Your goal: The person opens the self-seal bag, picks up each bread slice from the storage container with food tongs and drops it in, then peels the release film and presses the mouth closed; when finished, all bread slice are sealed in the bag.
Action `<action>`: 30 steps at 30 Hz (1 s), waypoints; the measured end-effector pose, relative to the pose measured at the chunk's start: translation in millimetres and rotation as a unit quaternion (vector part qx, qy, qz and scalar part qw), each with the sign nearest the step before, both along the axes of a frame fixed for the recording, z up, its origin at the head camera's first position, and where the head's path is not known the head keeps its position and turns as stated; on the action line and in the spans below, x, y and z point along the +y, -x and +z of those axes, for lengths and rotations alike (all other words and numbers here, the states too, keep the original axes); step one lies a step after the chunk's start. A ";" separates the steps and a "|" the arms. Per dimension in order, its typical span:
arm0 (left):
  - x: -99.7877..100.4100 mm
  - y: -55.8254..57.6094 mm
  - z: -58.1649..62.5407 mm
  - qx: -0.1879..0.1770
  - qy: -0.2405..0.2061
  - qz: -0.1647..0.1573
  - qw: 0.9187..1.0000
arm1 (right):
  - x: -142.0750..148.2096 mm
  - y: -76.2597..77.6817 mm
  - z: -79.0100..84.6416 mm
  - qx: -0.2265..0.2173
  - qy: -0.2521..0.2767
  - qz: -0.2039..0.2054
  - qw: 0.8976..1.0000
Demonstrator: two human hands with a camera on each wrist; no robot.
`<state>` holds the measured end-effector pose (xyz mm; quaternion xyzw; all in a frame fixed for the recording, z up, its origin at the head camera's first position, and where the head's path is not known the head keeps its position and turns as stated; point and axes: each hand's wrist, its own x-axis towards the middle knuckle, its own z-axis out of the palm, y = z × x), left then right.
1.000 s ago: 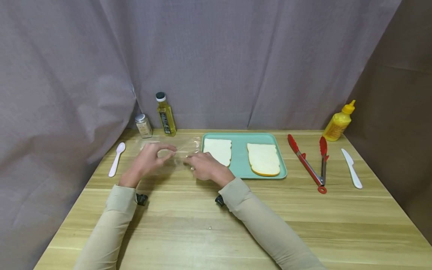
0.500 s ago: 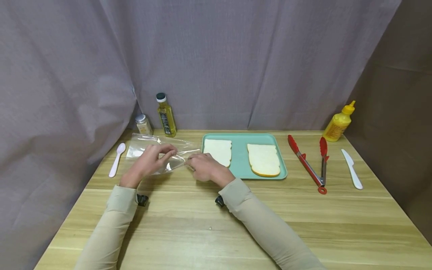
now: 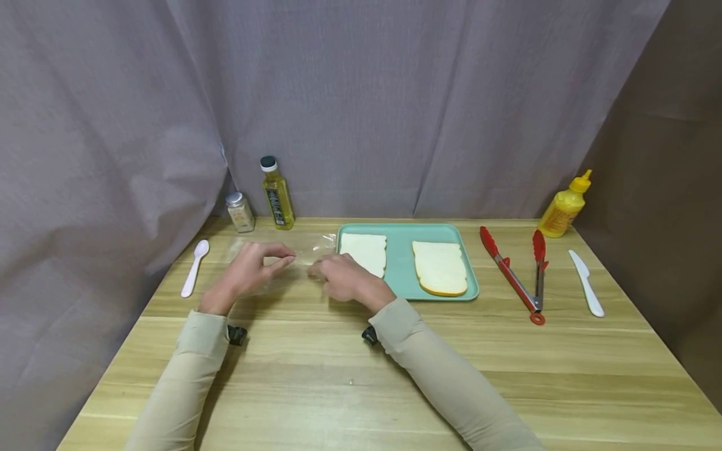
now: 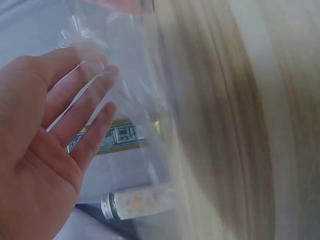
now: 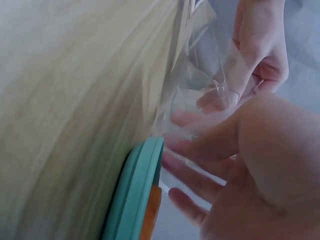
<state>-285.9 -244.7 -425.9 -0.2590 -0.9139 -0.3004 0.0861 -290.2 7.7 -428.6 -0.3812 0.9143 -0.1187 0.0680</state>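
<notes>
plastic film (image 3: 316,246), clear and thin, spreads over the left part of the table (image 3: 293,376), under and between your hands, its right end just beside the green tray (image 3: 399,266). your left hand (image 3: 248,272) has thumb and forefinger brought together on the film, the other fingers looser; your right hand (image 3: 343,275) seems to pinch it too, close to the tray's left edge, though the head view hides those tips and only the right wrist view suggests the grip.

you look to be at the stage of working the film loose or parting its layers; it may be a bag, but you can't be sure from here. the next move probably calls for a light, steady pinch on each side and a gentle pull apart, keeping your right fingers clear of the left bread slice (image 3: 365,250).

half a second ago the film caught bright light and showed a plain outline out to the left; now that outline is faint, with glints mostly at its right end. your hands have barely shifted, and the tray is where it was.
</notes>
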 end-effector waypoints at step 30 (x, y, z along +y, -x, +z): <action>-8.8 4.0 2.3 0.063 -0.075 -0.033 0.995 | 5.9 -2.3 0.8 0.004 0.000 0.010 1.000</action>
